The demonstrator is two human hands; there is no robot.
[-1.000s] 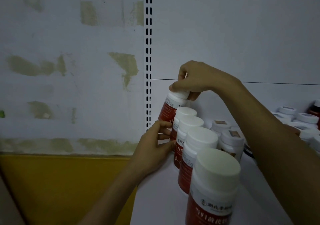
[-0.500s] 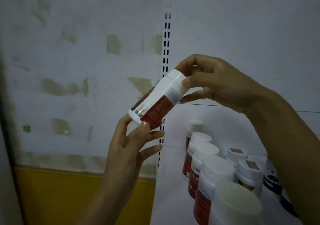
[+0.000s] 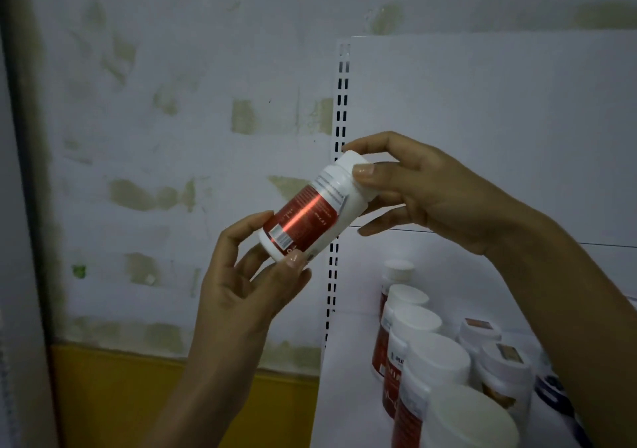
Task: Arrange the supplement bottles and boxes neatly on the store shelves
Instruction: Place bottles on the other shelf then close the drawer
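Note:
A white bottle with a red label (image 3: 312,211) is held tilted in the air, cap up to the right, in front of the shelf's slotted upright. My right hand (image 3: 420,189) pinches its white cap end between thumb and fingers. My left hand (image 3: 251,275) holds its base from below, thumb on the lower edge. Under them a row of the same red-labelled, white-capped bottles (image 3: 413,344) runs along the left side of the white shelf (image 3: 348,396) toward me.
Shorter white jars with brown lid stickers (image 3: 499,354) stand right of the row, partly behind my right forearm. A slotted shelf upright (image 3: 339,102) marks the shelf's left edge. Left of it is a patchy wall (image 3: 172,137) above a yellow band (image 3: 138,396).
The bottle was lifted off the back of the row and tipped sideways. Since half a second ago it has turned in my hands, showing more of the red label and a barcode.

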